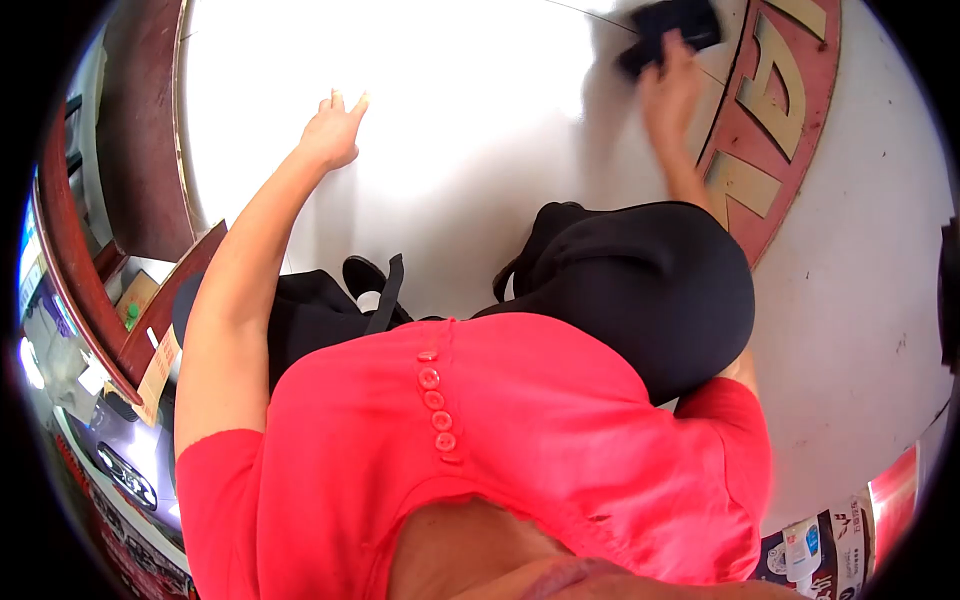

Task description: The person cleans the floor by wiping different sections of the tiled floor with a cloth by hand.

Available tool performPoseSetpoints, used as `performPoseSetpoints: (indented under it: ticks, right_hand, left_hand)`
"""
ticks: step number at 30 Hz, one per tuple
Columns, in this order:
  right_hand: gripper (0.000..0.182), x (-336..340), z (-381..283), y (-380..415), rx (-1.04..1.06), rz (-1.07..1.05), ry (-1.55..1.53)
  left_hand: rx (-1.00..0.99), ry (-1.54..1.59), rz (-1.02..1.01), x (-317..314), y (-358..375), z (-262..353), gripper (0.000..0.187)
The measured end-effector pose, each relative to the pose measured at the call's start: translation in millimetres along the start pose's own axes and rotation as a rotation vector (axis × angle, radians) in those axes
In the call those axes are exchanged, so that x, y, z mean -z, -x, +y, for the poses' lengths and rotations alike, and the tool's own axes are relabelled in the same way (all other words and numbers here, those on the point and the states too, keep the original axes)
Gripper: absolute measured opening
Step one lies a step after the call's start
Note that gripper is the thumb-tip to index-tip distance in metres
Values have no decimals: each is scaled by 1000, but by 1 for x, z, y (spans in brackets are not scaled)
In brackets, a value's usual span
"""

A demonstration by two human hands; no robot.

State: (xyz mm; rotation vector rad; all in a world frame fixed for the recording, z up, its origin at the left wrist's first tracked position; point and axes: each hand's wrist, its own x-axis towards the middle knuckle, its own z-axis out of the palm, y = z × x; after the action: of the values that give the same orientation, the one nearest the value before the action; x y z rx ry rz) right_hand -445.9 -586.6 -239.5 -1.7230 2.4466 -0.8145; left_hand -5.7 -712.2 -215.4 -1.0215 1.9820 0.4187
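My right hand is at the upper right, stretched forward with its fingers closed on a dark cloth. Motion blurs the cloth, which lies against the bright white floor tiles beside a red strip with large cream letters. At the upper left, my left hand is over the same white tiles. Its fingers are spread and it holds nothing; glare hides whether it touches the floor.
A dark red wooden cabinet with shelves stands on the left. The red lettered strip curves along the right. My black-trousered knees are bent in front of me. A printed box and a white bottle are at the lower right.
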Motion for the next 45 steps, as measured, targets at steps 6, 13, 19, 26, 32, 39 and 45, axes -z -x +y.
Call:
performPoseSetpoints:
  ticks: [6,13,19,26,32,39,45]
  right_hand:
    - [54,-29,-64,144,464,-391,35]
    - [50,-43,104,7,295,-111,300]
    - [52,-4,129,-55,-188,253,123]
    - [68,26,13,209,-597,-110,358]
    - [67,14,40,197,-476,-84,376]
    - [50,-40,169,-39,-369,-128,656]
    - [45,9,88,-114,-362,440,-437]
  left_hand:
    - [-22,-13,21,-2,0,-2,92]
    - [-8,-15,27,-2,-5,-2,92]
    - [-30,-12,30,-5,-2,-2,91]
    - [-41,-28,44,-12,-6,-7,92]
    - [-46,-37,21,-2,-1,-3,90]
    - [-41,-39,21,-2,1,-4,90]
    - [-20,-2,43,-3,2,-3,86]
